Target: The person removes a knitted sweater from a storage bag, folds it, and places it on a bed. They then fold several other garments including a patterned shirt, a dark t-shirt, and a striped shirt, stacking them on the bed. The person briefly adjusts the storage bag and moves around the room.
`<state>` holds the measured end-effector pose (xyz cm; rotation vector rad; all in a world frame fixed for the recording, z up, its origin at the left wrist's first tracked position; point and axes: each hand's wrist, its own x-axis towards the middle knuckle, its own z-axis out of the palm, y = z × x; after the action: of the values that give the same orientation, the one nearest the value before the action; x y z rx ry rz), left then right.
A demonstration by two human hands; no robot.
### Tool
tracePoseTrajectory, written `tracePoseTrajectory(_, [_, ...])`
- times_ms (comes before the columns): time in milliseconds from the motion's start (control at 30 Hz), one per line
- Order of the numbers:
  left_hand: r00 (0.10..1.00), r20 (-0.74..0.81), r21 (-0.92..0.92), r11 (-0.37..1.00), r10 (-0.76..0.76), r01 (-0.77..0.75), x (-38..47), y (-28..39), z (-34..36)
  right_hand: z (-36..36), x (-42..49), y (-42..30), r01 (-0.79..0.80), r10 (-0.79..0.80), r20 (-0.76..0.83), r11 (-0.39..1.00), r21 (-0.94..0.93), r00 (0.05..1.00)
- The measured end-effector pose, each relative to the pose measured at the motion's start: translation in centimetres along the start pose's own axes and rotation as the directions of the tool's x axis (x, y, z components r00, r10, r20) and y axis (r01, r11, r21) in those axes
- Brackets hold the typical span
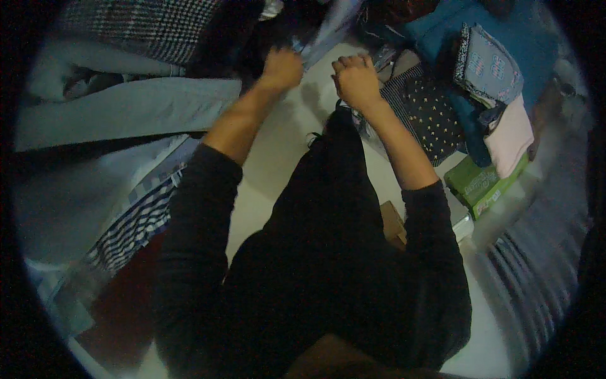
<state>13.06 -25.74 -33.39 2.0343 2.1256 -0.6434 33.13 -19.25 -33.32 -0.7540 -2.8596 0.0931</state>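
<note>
My left hand (284,70) is closed at the upper middle, at the lower end of a grey-blue cloth (331,31) that stretches up and to the right. A small bit of blue shows just above its fingers, though blur softens the detail. To its right, my right hand (356,83) hangs with the back turned up and the fingers curled. Whatever lies under those fingers is hidden. Nearest to the right hand is a dark cloth with small light figures and a striped border (431,113).
Hanging grey garments (128,109), a houndstooth cloth (156,28) and a striped garment (142,222) line the left. On the right are a teal cloth (435,28), a folded grey printed cloth (492,66), a pink cloth (509,137) and a green box (473,182). Pale floor (265,180) shows between.
</note>
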Motion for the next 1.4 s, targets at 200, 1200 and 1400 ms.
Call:
tracePoseTrajectory(200, [0.709, 0.552, -0.046, 0.833, -0.439, 0.551, -9.5, 0.1, 15.0, 8.0, -4.5, -1.7, -0.347, 0.199, 0.321, 0.784, 0.515, 0.926])
tracePoseTrajectory(1200, [0.63, -0.182, -0.39, 0.644, -0.755, 0.658, 6.4, 3.7, 31.5, 48.0, 6.9, -3.1, -0.129, 0.241, 0.095, 0.131, 0.983, 0.966])
tracePoseTrajectory(1400, [0.631, -0.576, -0.158, 0.828, -0.52, 0.538, 2.6, 5.7, 35.9, 56.2, 4.0, 1.3, -0.291, 0.127, 0.283, 0.681, 0.672, 0.951])
